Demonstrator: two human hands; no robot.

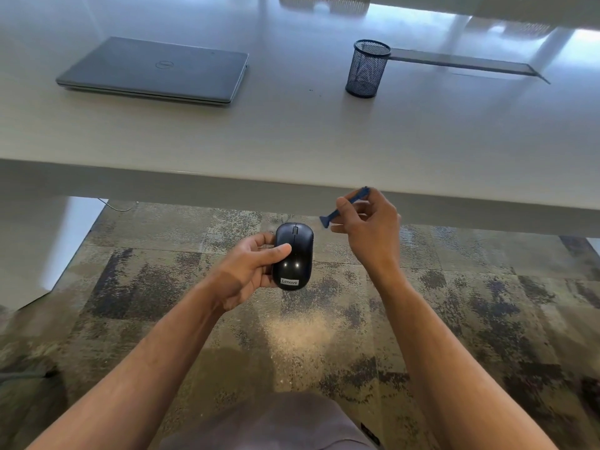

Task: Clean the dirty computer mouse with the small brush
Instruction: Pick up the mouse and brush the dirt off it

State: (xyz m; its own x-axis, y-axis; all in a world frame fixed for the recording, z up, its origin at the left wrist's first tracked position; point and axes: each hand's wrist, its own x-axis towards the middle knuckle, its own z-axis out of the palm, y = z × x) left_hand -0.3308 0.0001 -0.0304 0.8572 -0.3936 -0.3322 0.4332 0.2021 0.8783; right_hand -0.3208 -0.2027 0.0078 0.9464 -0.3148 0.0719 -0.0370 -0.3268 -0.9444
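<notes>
Counted around the desk: two hands, two hand-held things, three desk-top things.

One black mouse (293, 256) sits in front of the desk (292, 138), below its near edge, gripped by one left hand (250, 271). One small blue brush (344, 207) is pinched in one right hand (370, 228), also just in front of the desk's near edge. On the desk itself: one closed grey laptop (156, 71) at the far left, one dark mesh pen cup (367, 69) toward the far right, and one long flat grey strip (464, 64) beside the cup, further right. Two bare forearms reach toward the desk.
</notes>
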